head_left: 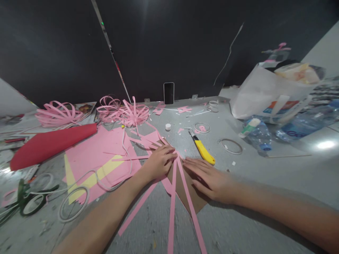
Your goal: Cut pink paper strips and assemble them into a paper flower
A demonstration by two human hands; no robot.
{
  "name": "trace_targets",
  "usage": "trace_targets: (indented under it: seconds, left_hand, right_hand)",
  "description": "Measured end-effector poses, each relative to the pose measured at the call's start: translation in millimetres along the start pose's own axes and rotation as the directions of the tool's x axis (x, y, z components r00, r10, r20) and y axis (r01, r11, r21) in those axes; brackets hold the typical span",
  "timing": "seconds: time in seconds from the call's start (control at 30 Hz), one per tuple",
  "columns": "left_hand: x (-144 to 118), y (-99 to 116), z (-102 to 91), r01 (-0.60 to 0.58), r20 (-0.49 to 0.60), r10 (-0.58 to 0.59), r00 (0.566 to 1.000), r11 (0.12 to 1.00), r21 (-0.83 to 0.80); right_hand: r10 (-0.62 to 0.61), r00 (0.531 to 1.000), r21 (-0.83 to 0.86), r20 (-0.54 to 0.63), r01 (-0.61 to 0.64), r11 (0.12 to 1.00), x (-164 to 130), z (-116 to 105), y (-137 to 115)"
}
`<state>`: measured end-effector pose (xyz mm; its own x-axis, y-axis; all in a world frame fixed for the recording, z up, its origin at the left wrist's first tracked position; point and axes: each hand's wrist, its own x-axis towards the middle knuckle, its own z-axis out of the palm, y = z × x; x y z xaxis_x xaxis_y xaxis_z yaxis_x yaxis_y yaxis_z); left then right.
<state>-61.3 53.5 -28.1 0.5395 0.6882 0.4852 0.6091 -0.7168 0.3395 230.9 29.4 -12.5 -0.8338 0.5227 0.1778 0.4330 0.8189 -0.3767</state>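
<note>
Both hands down flat on the work. Left hand (159, 160) has fingers slightly curled, pressing on the fan of long pink paper strips (173, 197) where they converge; not gripping anything. Right hand (209, 176) lies palm down, fingers extended and together, flat on the brown cardboard piece (193, 199) just beside the strips. The strips spread out from under the hands toward the near edge of the grey table (265, 169), lying across the cardboard.

A yellow-handled utility knife (202, 148) lies just beyond the right hand's fingertips, untouched. Pink paper sheets over a yellow sheet (103, 155) sit left of the left hand, with a white cord (79, 197) looping across them. A red rolled paper cone (50, 143) lies further left. Curled pink strip bundles (124, 113) are at the back of the table, a black phone (168, 93) propped against the dark wall behind them. Green-handled scissors (25, 197) at far left. White paper bag (267, 93) and clear plastic water bottles (258, 134) at right, well apart from the hands.
</note>
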Motion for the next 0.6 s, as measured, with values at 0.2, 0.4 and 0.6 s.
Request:
trace_targets:
  seconds: [0.2, 0.4, 0.6]
  left_hand:
    - [0.3, 1.8, 0.1, 0.027, 0.023, -0.026, 0.999, 0.999, -0.047]
    - [3.3, 10.1, -8.1, 0.072, 0.048, -0.071, 0.996, 0.997, -0.023]
    - [1.9, 9.5, -7.0, 0.081, 0.027, -0.080, 0.996, 0.997, -0.010]
  right_hand:
    - [-0.022, 1.000, 0.039, -0.006, 0.022, 0.999, 1.2, -3.0, 0.3]
    - [-0.037, 0.999, 0.059, -0.032, 0.038, 0.998, -0.4, -2.1, 2.0]
    - [-0.041, 0.999, 0.022, 0.000, 0.041, 0.999, 1.3, -5.4, 1.4]
